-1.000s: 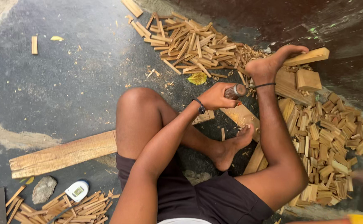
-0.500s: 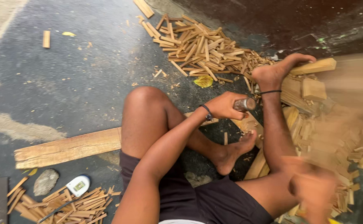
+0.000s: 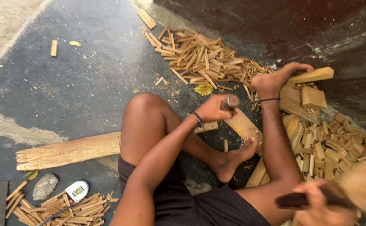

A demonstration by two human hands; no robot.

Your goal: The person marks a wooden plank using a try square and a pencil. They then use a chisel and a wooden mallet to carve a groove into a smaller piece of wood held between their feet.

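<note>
The person sits on the dark floor with both legs drawn up, the left knee raised and the right foot resting against a wood block near the wall. The left hand is closed around a short rod-like tool with a pale metal end, held above a flat plank that lies between the legs; a dark band sits on that wrist. The left foot lies just beside the plank, with shavings scattered by it. The right hand is low at the right edge of the view, fingers wrapped around a dark handle; what that handle carries is blurred, possibly a wooden mallet head. To the right of the right leg lies a pile of short cut sticks, and a second, looser heap of sticks spreads on the floor beyond the left hand, with a yellow leaf at its near edge. A long board lies on the floor to the left, and below it sit a grey stone, a small white device and another bundle of sticks
</note>
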